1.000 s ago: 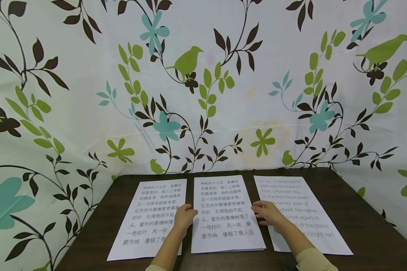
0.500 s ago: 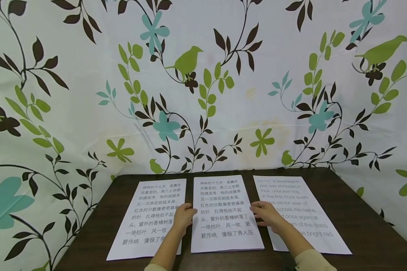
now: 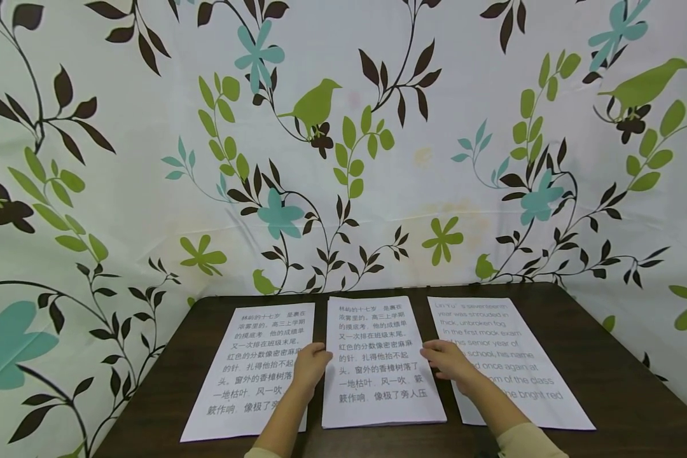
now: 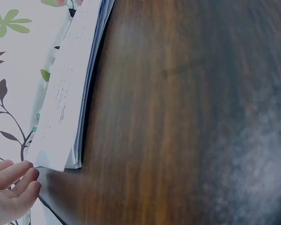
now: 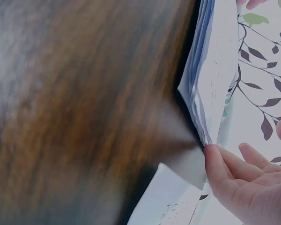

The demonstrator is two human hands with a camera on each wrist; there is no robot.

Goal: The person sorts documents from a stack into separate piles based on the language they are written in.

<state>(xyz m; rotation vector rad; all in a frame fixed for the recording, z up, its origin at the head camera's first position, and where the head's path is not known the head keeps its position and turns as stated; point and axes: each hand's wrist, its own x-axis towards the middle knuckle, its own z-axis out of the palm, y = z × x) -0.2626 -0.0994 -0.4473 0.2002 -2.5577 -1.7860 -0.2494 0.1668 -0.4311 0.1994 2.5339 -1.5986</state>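
Note:
A stack of printed paper [image 3: 372, 375] with Chinese text lies in the middle of the table, between both hands. My left hand [image 3: 311, 367] touches its left edge with relaxed, nearly straight fingers. At the right edge, the fingertips of my right hand [image 3: 451, 364] press against the sheets. In the left wrist view the fingers [image 4: 18, 185] meet the paper's edge, the thumb standing apart. The right wrist view has fingers [image 5: 220, 164] against the layered side of the stack [image 5: 215, 79], the thumb likewise off the paper.
Another Chinese-text sheet [image 3: 252, 375] lies to the left, partly under my left forearm. English-text paper [image 3: 527, 362] lies to the right, partly behind the right forearm. The dark wooden table [image 3: 160, 381] ends at a patterned cloth backdrop [image 3: 372, 222].
My right hand has shifted slightly left against the stack's right edge, and its fingers have drawn closer together. The left hand and the side papers stay about where they were.

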